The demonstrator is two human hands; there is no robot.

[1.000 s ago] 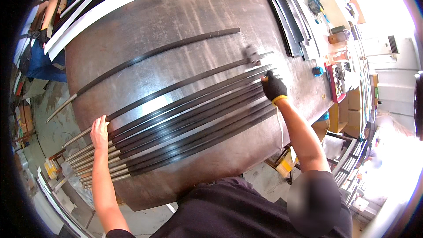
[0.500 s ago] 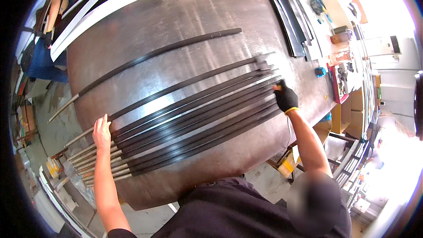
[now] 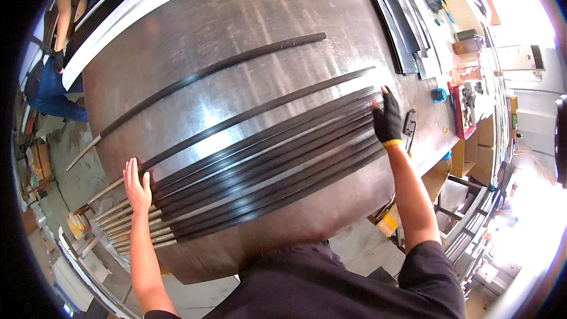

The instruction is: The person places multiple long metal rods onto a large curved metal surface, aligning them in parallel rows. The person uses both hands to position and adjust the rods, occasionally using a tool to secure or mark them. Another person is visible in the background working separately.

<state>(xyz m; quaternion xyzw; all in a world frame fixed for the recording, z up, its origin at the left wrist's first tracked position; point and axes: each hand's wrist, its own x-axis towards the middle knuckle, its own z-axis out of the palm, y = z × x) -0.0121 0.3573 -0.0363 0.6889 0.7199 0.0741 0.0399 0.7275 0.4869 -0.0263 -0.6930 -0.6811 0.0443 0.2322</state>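
Note:
Several long black sleeved rods (image 3: pixel 266 147) lie side by side on the dark table, their bare metal ends (image 3: pixel 118 218) reaching past its left edge. My bare left hand (image 3: pixel 137 189) lies open across the left part of the bundle, fingers stretched and thumb apart. At the right ends of the rods is my right hand (image 3: pixel 387 119), in a black fingerless glove with a yellow cuff; its fingers are stretched out against the rod ends. One sleeved rod (image 3: pixel 260 106) lies just beyond the bundle, and another single rod (image 3: pixel 212 70) farther off.
A small dark metal frame-like tool (image 3: pixel 409 123) lies right of my glove. Black strips (image 3: pixel 397 29) are stacked at the far right, near a blue roll (image 3: pixel 439 94) and a red tray (image 3: pixel 463 112). At far left, another person handles white panels (image 3: pixel 136 18).
My right hand has opened against the rod ends. A blurred object near the far rod's right end is gone from there; a dark tool now shows right of my glove.

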